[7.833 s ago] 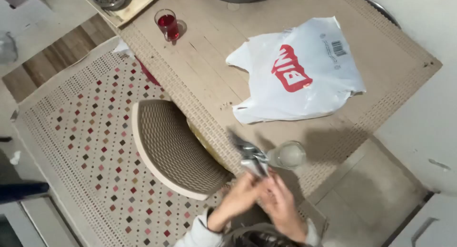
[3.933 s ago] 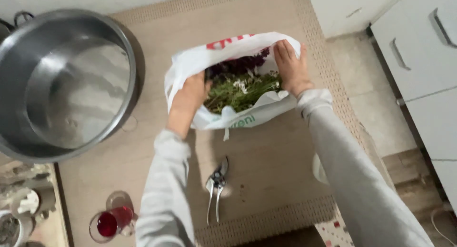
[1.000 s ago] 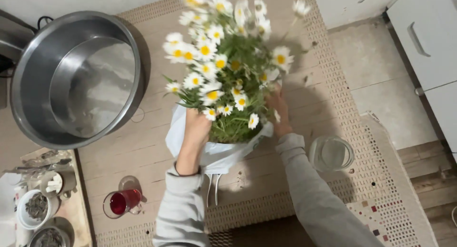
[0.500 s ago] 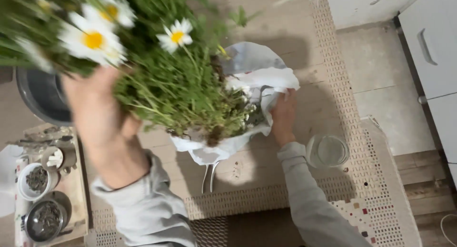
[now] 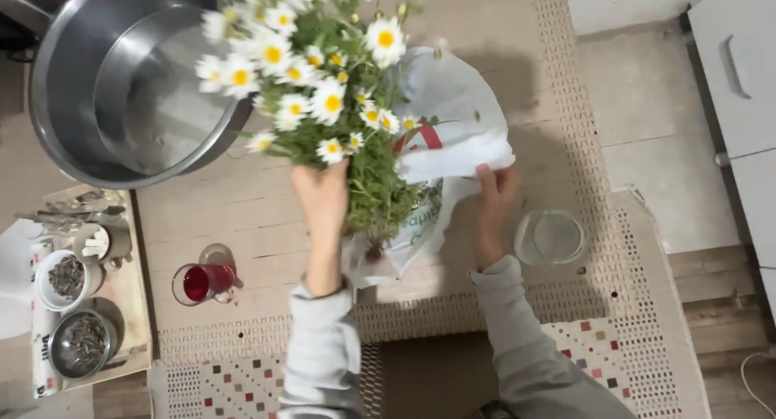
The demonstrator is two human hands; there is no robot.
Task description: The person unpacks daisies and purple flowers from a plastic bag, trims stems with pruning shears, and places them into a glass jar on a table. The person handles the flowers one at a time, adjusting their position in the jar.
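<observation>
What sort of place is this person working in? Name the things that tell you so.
Probably a home kitchen or dining corner: a large steel pot on a wooden table, white cabinets beside it, and a glass of red drink.

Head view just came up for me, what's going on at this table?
A person stands over a wooden table. Their left hand grips a bunch of daisies by the stems and holds it above a white plastic bag, while the right hand pinches the bag's edge. A big steel pot sits at the upper left, a glass of red drink near the left arm, and an empty-looking clear glass jar beside the right arm.
</observation>
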